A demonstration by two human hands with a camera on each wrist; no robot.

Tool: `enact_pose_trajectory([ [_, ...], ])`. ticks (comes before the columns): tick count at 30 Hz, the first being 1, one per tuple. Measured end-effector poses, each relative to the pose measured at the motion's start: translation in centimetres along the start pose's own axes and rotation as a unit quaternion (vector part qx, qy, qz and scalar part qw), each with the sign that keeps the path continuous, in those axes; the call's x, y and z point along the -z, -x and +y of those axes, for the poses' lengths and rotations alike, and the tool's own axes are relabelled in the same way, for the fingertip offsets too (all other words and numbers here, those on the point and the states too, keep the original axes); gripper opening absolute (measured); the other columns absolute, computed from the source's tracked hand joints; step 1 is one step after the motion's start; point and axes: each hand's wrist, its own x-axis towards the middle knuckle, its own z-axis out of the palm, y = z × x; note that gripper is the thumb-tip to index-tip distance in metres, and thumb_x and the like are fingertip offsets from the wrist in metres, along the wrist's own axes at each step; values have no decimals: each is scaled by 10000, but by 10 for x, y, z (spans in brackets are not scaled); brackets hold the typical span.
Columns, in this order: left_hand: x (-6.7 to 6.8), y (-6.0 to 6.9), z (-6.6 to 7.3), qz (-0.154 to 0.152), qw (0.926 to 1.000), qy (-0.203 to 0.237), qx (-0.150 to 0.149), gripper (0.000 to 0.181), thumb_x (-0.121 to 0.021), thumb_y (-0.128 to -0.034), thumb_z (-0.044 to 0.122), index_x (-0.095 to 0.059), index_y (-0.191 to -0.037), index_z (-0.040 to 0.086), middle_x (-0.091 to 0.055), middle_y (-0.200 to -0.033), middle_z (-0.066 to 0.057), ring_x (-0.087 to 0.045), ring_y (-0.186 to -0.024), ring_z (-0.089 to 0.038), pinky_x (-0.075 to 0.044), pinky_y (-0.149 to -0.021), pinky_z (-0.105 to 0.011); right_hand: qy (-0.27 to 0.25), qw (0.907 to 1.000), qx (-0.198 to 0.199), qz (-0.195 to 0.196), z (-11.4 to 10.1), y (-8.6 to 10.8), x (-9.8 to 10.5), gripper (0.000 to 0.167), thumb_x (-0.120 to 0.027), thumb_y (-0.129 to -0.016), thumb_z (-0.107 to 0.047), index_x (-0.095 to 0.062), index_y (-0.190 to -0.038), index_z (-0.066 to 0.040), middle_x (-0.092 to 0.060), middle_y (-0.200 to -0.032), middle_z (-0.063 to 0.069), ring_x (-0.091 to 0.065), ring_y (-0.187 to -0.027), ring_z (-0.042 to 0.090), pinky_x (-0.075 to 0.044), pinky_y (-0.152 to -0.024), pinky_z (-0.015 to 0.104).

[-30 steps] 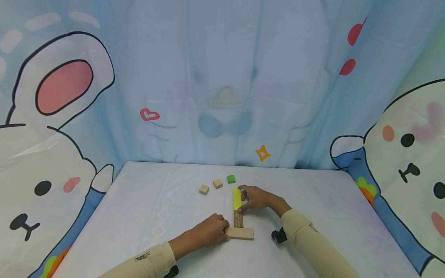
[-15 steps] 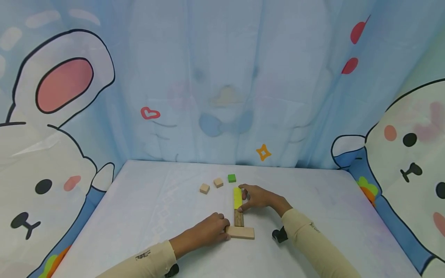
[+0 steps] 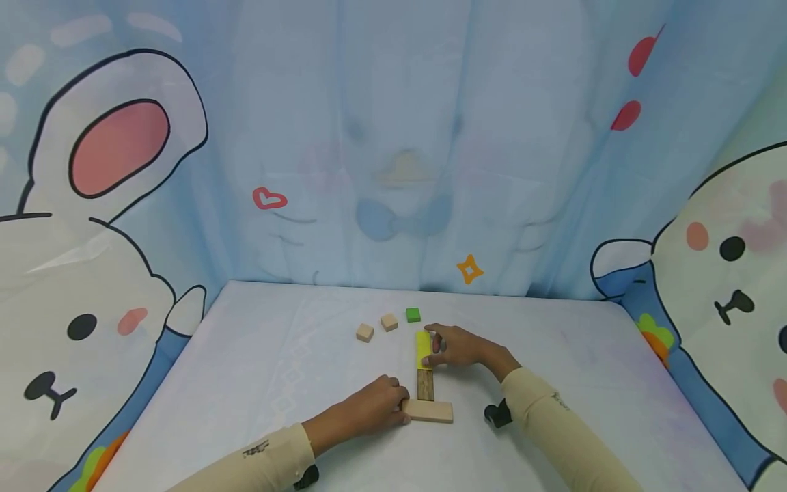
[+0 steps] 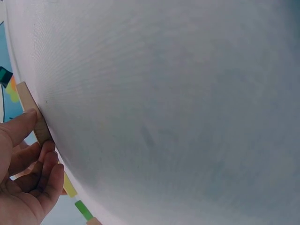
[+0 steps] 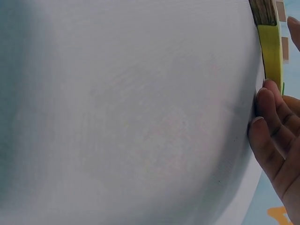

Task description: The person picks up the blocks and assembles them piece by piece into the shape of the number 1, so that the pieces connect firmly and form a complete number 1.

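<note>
A pale wooden plank block (image 3: 433,411) lies crosswise on the table; my left hand (image 3: 363,410) pinches its left end between thumb and fingers, as the left wrist view also shows. From its far side a dark brown block (image 3: 425,386) runs away from me, followed in line by a yellow block (image 3: 423,345). My right hand (image 3: 458,345) is at the yellow block's right side, fingertips at its far end. In the right wrist view the thumb (image 5: 294,30) stands apart from the yellow block, with fingers loosely bent.
Beyond the yellow block sits a green cube (image 3: 413,315). Two pale wooden cubes (image 3: 377,328) lie to its left. The white table (image 3: 553,355) ends at a printed blue curtain (image 3: 393,102). Black wrist cameras (image 3: 498,414) hang under both sleeves.
My right thumb has lifted from the joint between the yellow and brown blocks. The left hand keeps its pinch on the plank block. The whole head view has shifted slightly.
</note>
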Motion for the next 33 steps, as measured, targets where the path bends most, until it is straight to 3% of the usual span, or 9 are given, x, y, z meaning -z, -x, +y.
enact_pose_trajectory([
  [8,0,-1,0,-24,10000,-44,-21,307,-752,-902,346,-731,-1129,140,-632,-892,96,-462,-770,-5,-427,-672,-150,41,9998,96,189,2,-3,5,754,-724,-898,-454,-453,-1463,-33,-604,-904,-45,-540,-792,118,-450,-724,316],
  [16,2,0,0,-4,9999,-121,-44,308,-754,-899,347,-730,-1123,137,-623,-876,95,-461,-765,-7,-427,-665,-151,216,9970,433,600,5,-13,13,635,-666,-951,-426,-507,-1415,-23,-641,-931,-9,-546,-684,102,-452,-662,289],
  [25,0,-2,-1,53,9999,-127,-65,298,-756,-898,345,-734,-1110,136,-625,-856,95,-469,-753,-9,-432,-657,-149,454,9940,230,966,5,-25,26,584,-695,-935,-403,-554,-1381,-53,-663,-943,14,-552,-741,121,-455,-689,307],
  [33,0,-2,-1,24,9999,-105,-26,299,-755,-898,344,-730,-1109,133,-620,-860,94,-472,-762,-8,-442,-671,-155,497,9948,57,889,6,-33,30,604,-727,-913,-376,-548,-1380,-39,-671,-945,23,-564,-741,129,-473,-696,326],
])
